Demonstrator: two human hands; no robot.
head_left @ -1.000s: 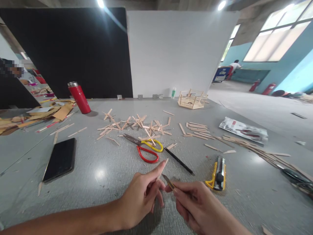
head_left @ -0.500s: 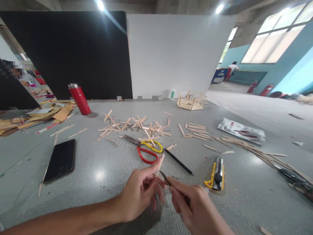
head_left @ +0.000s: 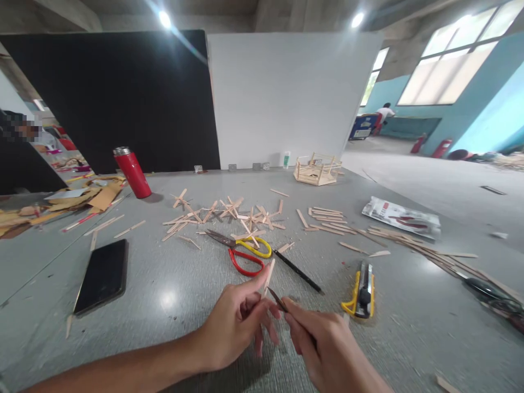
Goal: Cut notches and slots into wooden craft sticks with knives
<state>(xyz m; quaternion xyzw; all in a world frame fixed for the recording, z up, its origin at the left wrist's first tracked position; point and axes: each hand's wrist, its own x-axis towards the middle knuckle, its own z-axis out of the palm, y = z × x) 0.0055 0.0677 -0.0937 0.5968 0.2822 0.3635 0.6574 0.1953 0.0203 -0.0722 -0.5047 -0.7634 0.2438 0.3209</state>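
Between the fingers of my left hand (head_left: 241,322) a thin wooden stick (head_left: 269,275) points up and away from me. My right hand (head_left: 323,338) is closed around a small knife (head_left: 278,299), its handle mostly hidden in the palm. The dark blade lies against or very close to the stick's side; contact is hard to make out. Just beyond my hands are scissors (head_left: 233,243) with one yellow and one red handle, and a black pen-like rod (head_left: 298,271). A yellow utility knife (head_left: 362,292) rests to the right of my right hand.
Short wooden sticks (head_left: 229,210) lie scattered mid-table, with longer strips (head_left: 426,248) at right. A phone (head_left: 102,275) and red bottle (head_left: 133,173) are on the left. Farther back stand a wooden frame model (head_left: 317,170) and small glue bottle (head_left: 286,159). A silvery packet (head_left: 401,217) lies right.
The camera view has tilted and shifted slightly. Both hands keep nearly the same pose, with the stick and the knife blade still close together.
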